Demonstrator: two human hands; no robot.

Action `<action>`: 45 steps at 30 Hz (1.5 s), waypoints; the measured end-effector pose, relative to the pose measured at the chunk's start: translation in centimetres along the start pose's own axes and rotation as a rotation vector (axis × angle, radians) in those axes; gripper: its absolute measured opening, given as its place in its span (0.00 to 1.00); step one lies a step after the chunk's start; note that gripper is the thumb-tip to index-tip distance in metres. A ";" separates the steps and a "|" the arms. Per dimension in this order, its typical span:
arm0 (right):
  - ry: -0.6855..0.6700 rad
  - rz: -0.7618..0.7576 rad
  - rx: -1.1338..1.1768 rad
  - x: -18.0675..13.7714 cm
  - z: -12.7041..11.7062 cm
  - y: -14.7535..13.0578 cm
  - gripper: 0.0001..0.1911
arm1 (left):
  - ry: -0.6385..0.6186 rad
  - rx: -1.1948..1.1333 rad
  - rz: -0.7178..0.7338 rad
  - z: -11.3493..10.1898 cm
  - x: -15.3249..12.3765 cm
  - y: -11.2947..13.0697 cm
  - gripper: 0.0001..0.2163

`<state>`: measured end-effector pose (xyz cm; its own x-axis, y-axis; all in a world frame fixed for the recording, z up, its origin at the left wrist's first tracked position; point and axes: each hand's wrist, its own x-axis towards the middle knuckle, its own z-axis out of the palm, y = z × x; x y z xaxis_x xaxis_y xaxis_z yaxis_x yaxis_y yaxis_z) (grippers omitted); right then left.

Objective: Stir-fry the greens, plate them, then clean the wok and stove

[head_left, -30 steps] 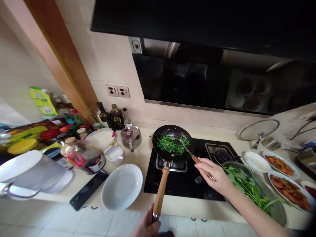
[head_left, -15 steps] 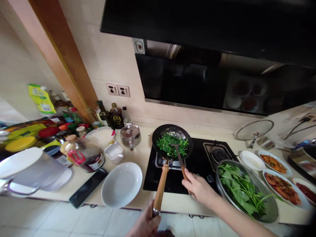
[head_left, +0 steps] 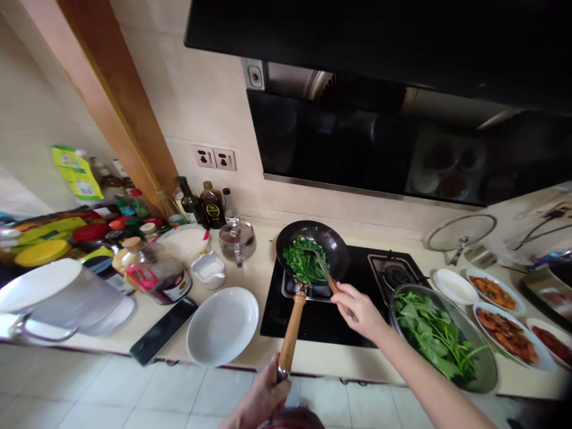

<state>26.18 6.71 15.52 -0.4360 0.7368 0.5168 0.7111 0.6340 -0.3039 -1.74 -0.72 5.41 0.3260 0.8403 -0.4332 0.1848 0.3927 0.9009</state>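
A black wok (head_left: 336,247) sits on the left burner, with chopped green vegetables (head_left: 304,262) heaped in its left half. My left hand (head_left: 267,390) is closed around the end of the wok's wooden handle. In my right hand (head_left: 357,310) is a spatula (head_left: 331,281) with a wooden grip, its metal blade down among the greens. Just right of the hob, a large metal bowl (head_left: 485,378) holds leafy greens (head_left: 435,333). An oval white plate (head_left: 223,326) lies on the counter to the left of the hob.
A phone (head_left: 163,330), a small white salt dish (head_left: 208,271) and a glass teapot (head_left: 238,239) stand left of the hob. Bottles and jars crowd the far left. Dishes of cooked food (head_left: 504,335) line the right side. A range hood (head_left: 357,47) overhangs the hob.
The greens have been gathered toward the wok's left side, baring its right side. My right hand has shifted slightly right and up with the spatula. My left hand keeps its hold.
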 end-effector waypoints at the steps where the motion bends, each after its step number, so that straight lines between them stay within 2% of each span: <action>1: 0.071 0.013 0.010 0.3 -0.1 0.4 0.12 | -0.010 0.003 0.011 0.0 -0.1 0.1 0.14; 4: 0.195 0.025 0.053 -0.1 -2.1 0.5 0.10 | -0.008 0.004 0.020 0.1 -0.1 0.0 0.14; 7: 0.180 0.033 0.116 -1.7 -4.0 -1.0 0.10 | 0.029 -0.006 0.000 0.1 0.3 -0.6 0.17; 10: 0.110 0.043 0.150 -2.2 -3.3 -1.8 0.11 | 0.015 0.015 0.016 0.0 0.8 -1.2 0.16; 11: 0.127 0.047 0.154 -1.9 -2.7 -1.5 0.11 | 0.002 0.029 0.021 0.0 0.9 -1.4 0.15; 14: 0.343 0.110 0.181 -0.4 -1.3 0.4 0.07 | -0.021 0.055 0.018 -0.2 1.3 -1.9 0.18; 16: 0.471 0.163 0.198 0.5 -1.9 2.1 0.05 | -0.012 0.030 0.021 -0.3 1.4 -2.2 0.20; 21: 0.501 0.234 0.171 2.5 -5.3 5.8 0.05 | 0.030 -0.041 0.006 -0.4 2.0 -3.3 0.23; 23: 0.525 0.355 0.298 3.6 -5.0 7.3 0.09 | 0.055 -0.044 -0.019 -0.4 2.3 -3.8 0.25; 26: 0.621 0.597 0.678 4.9 -3.2 8.8 0.17 | 0.088 -0.059 -0.035 -0.5 2.8 -4.4 0.23; 28: 0.650 0.671 0.837 4.8 -2.5 8.9 0.20 | 0.094 -0.059 -0.029 -0.7 3.1 -4.8 0.21; 30: 0.638 0.652 0.856 3.9 -2.8 8.3 0.18 | 0.098 -0.048 -0.026 -0.7 3.3 -5.1 0.18; 34: 0.525 0.503 0.701 1.0 -3.4 6.4 0.11 | 0.106 -0.044 -0.042 -0.8 3.3 -5.0 0.18; 38: 0.385 0.369 0.537 -0.4 -1.9 5.2 0.08 | 0.077 -0.055 -0.030 -0.6 2.8 -4.1 0.19; 41: 0.424 0.464 0.648 -0.4 -1.6 5.0 0.11 | 0.051 -0.066 -0.022 -0.5 2.2 -3.0 0.20; 43: 0.428 0.549 0.731 -0.9 -2.5 4.8 0.13 | 0.038 -0.083 -0.018 -0.5 1.8 -2.4 0.22; 45: 0.373 0.577 0.745 -2.0 -3.7 4.3 0.13 | 0.042 -0.083 -0.015 -0.6 1.6 -2.0 0.21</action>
<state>32.17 7.12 16.18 0.1563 0.9371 0.3120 0.1782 0.2840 -0.9421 -2.15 0.09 2.95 0.2846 0.8485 -0.4463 0.1110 0.4332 0.8944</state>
